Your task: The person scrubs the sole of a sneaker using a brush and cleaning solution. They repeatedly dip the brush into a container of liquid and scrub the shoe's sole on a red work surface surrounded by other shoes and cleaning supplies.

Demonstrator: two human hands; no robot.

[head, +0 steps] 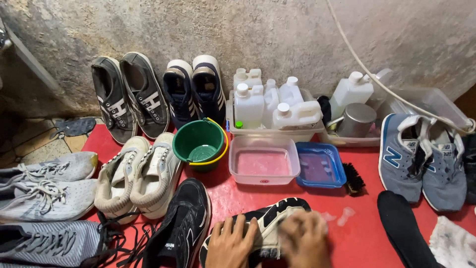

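Observation:
A black and white sneaker [277, 211] lies on the red floor at the bottom centre. My left hand [231, 243] lies flat on it, holding it down. My right hand [305, 239] is blurred and presses a pale cloth against the sneaker's side. The cloth is mostly hidden under the hand. A second black sneaker [181, 226] lies just to the left of my left hand.
A clear tub of pinkish water [264, 161], a blue lid [320, 165] and a brush [354, 178] sit beyond the hands. A green bucket [200, 143], a tray of white bottles [270, 106], a metal pot [356, 120] and several pairs of shoes line the wall. A black insole [404, 228] lies right.

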